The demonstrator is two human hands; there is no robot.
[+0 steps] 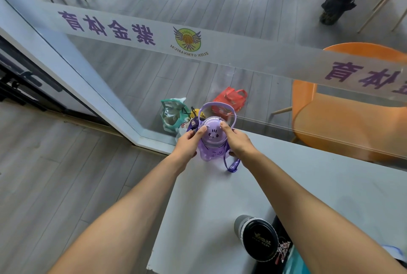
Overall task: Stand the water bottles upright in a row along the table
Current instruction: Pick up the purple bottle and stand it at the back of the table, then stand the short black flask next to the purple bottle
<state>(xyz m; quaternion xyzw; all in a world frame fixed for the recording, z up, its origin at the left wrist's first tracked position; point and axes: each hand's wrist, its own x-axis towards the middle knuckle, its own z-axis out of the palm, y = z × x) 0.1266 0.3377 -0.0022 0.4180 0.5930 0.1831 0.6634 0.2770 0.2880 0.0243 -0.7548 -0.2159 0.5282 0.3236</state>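
A purple water bottle with a bunny face on its domed lid stands upright at the far left end of the grey table. Its purple strap loops above the lid and trails onto the table at the right. My left hand grips the bottle's left side and my right hand grips its right side, fingertips on the lid. A grey flask with a black cap stands upright near the table's front edge, beside my right forearm.
A glass wall with a frosted band of purple lettering runs right behind the table. Beyond the glass sit an orange chair, bags on the floor and a folded black umbrella. Grey plank floor lies to the left.
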